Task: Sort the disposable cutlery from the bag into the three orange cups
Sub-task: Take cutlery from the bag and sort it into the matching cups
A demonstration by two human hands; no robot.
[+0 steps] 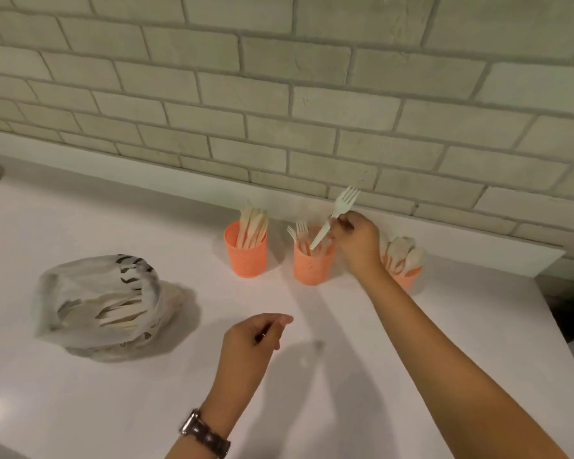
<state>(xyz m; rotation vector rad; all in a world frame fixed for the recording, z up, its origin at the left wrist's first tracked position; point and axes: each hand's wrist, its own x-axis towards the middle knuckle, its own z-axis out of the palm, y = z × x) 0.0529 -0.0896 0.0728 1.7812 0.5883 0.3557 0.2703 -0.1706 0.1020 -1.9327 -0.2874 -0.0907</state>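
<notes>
Head view, closest in: the left hand [257, 336] hovers over the white counter [113, 409], fingers loosely curled and holding nothing, a watch [206, 433] on the wrist. Just to its left sits the plastic bag [90, 293], slumped and thin, with pale cutlery showing through, so plenty remains to sort. That bag looks floppy; pulling from it likely wants one hand to steady it.

Further out, the right hand [358, 241] pinches a white fork [333, 220] partway along its handle, tines up and tilted, the handle's end dipping into the middle cup [312, 263], where other forks [299, 231] stand. The fork looks featherlight and a bit bendy, smooth too, so a fingertip pinch on the handle seems enough; squeezing hard could flex or snap it.

Beside it, the left cup [246, 251] holds knives [254, 223]; the right cup [408, 278], partly behind the arm, holds spoons [405, 255]. These cups look light enough to tip if knocked. Behind everything, the brick wall [279, 94].
</notes>
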